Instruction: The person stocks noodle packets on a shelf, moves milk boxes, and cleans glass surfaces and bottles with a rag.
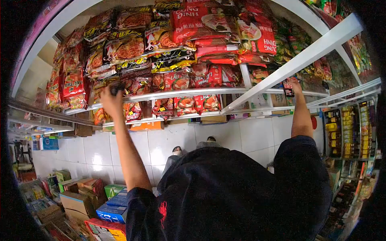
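Note:
On the left, my left hand point(109, 99) is at the metal shelf edge point(161, 95), its fingers closed around a small dark rounded object point(117, 87) whose kind I cannot make out. Red noodle packets point(75, 89) stand just left of it, and black-and-yellow noodle packets point(124, 46) lie stacked above. Far to the right, my right hand point(296, 86) grips a small black packet point(288, 89) with light and reddish print, by the shelf's right section. Red pho packets point(205, 24) fill the upper middle, with more red packets point(181, 80) on the tier below.
A white metal bar point(297, 64) crosses diagonally before the right shelves. Yellow and dark bottles point(348, 128) stand in a rack at right. Cardboard boxes point(78, 203) and blue cartons point(114, 207) are piled at lower left. White floor tiles point(132, 146) lie below the shelves.

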Motion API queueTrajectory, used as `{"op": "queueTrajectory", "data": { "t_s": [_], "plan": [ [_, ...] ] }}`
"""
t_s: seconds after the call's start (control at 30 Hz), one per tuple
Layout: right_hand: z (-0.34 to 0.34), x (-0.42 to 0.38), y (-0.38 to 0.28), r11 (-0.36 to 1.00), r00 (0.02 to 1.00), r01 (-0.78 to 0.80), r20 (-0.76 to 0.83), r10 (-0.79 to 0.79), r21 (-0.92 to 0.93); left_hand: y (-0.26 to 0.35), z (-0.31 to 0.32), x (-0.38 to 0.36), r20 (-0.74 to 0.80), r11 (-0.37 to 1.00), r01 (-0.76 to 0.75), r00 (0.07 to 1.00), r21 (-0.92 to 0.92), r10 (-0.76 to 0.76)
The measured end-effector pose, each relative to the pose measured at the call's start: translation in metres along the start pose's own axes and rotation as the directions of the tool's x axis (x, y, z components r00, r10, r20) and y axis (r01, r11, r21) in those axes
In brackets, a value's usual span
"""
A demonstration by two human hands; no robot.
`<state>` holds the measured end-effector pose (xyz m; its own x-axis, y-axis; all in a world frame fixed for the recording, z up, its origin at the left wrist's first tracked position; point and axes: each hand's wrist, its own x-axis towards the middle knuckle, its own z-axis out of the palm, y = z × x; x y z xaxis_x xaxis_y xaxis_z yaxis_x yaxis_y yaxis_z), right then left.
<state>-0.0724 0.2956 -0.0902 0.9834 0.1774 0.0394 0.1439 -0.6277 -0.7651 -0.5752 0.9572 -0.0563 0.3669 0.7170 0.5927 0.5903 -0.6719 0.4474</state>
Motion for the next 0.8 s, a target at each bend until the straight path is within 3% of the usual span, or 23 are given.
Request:
{"op": "queueTrajectory", "data": {
  "t_s": [0.07, 0.1, 0.13, 0.17, 0.23, 0.27, 0.3, 0.33, 0.37, 0.4, 0.43, 0.47, 0.5, 0.53, 0.57, 0.6, 0.63, 0.67, 0.7, 0.77, 0.8],
  "plan": [
    [-0.006, 0.028, 0.051, 0.995, 0.998, 0.043, -0.052, -0.039, 0.085, 0.03, 0.019, -0.015, 0.168, 0.963, -0.202, 0.958, -0.177, 0.232],
    [0.004, 0.043, 0.069, 0.982, 0.992, 0.084, -0.109, -0.066, 0.167, 0.069, 0.015, -0.035, 0.174, 0.942, -0.238, 0.943, -0.237, 0.282],
    [0.004, 0.03, 0.045, 0.968, 0.999, 0.046, 0.002, -0.048, 0.246, 0.09, 0.017, -0.045, 0.214, 0.927, -0.35, 0.903, -0.135, 0.372],
    [-0.002, 0.013, 0.023, 0.95, 0.992, 0.003, 0.116, -0.042, 0.313, 0.108, 0.007, -0.048, 0.297, 0.963, -0.223, 0.919, -0.153, 0.26],
    [0.004, 0.034, 0.053, 0.947, 0.998, -0.043, -0.028, 0.055, 0.317, 0.073, 0.005, -0.03, 0.156, 0.951, -0.274, 0.943, -0.14, 0.295],
    [0.004, 0.03, 0.045, 0.954, 1.0, -0.016, 0.009, 0.014, 0.299, 0.041, 0.008, -0.02, 0.047, 0.957, -0.259, 0.963, -0.13, 0.267],
    [0.001, 0.026, 0.036, 0.96, 0.999, 0.008, 0.044, -0.022, 0.281, 0.017, -0.001, -0.007, 0.012, 0.979, -0.173, 0.984, -0.111, 0.176],
    [-0.001, 0.026, 0.033, 0.979, 0.999, -0.007, 0.051, -0.003, 0.201, 0.005, -0.007, 0.001, 0.045, 0.99, 0.126, 0.991, 0.062, -0.129],
    [-0.001, 0.026, 0.03, 0.979, 0.999, -0.008, 0.049, -0.001, 0.202, 0.0, -0.007, 0.005, 0.023, 0.983, 0.176, 0.984, 0.061, -0.178],
    [0.001, 0.021, 0.025, 0.992, 0.997, -0.039, 0.066, 0.031, 0.118, 0.01, -0.002, 0.0, 0.051, 0.994, 0.093, 0.994, 0.053, -0.095],
    [-0.002, 0.025, 0.037, 0.973, 0.988, -0.039, 0.156, 0.004, 0.225, 0.03, 0.004, -0.007, 0.08, 0.999, 0.005, 0.997, 0.035, -0.007],
    [-0.004, 0.03, 0.049, 0.943, 0.969, -0.06, 0.245, -0.023, 0.328, 0.054, 0.013, -0.017, 0.218, 0.996, -0.078, 0.974, 0.035, 0.068],
    [-0.008, 0.025, 0.043, 0.946, 0.97, -0.046, 0.241, -0.035, 0.32, 0.083, 0.018, -0.035, 0.222, 0.975, -0.208, 0.95, -0.083, 0.221],
    [-0.006, 0.015, 0.03, 0.951, 0.97, -0.032, 0.238, -0.044, 0.308, 0.109, 0.018, -0.05, 0.3, 0.958, -0.252, 0.911, -0.136, 0.282],
    [-0.004, 0.004, 0.017, 0.996, 0.995, 0.08, 0.049, -0.082, 0.038, 0.126, 0.016, -0.06, 0.37, 0.938, -0.288, 0.864, -0.19, 0.34],
    [0.0, -0.005, -0.005, 0.996, 0.998, -0.051, 0.044, 0.048, 0.07, 0.123, 0.017, -0.056, 0.328, 0.924, -0.295, 0.872, -0.243, 0.364],
    [0.001, -0.006, -0.004, 0.997, 0.999, -0.037, 0.042, 0.034, 0.071, 0.105, 0.017, -0.048, 0.284, 0.909, -0.3, 0.88, -0.289, 0.381],
    [0.001, -0.022, -0.03, 0.989, 0.988, -0.146, 0.05, 0.146, 0.012, 0.079, 0.022, -0.04, 0.185, 0.916, -0.319, 0.912, -0.242, 0.366],
    [0.003, -0.038, -0.065, 0.967, 0.966, -0.251, 0.056, 0.253, -0.046, 0.063, 0.011, -0.024, 0.196, 0.942, -0.237, 0.938, -0.238, 0.285],
    [0.005, -0.044, -0.07, 0.975, 0.978, -0.201, 0.03, 0.205, -0.096, 0.022, 0.008, -0.004, 0.022, 0.999, -0.037, 0.999, -0.037, 0.038],
    [0.005, -0.046, -0.071, 0.978, 0.989, -0.144, 0.014, 0.148, -0.148, 0.025, 0.01, -0.003, 0.037, 0.999, -0.016, 0.999, 0.046, 0.014]
  ]
}}
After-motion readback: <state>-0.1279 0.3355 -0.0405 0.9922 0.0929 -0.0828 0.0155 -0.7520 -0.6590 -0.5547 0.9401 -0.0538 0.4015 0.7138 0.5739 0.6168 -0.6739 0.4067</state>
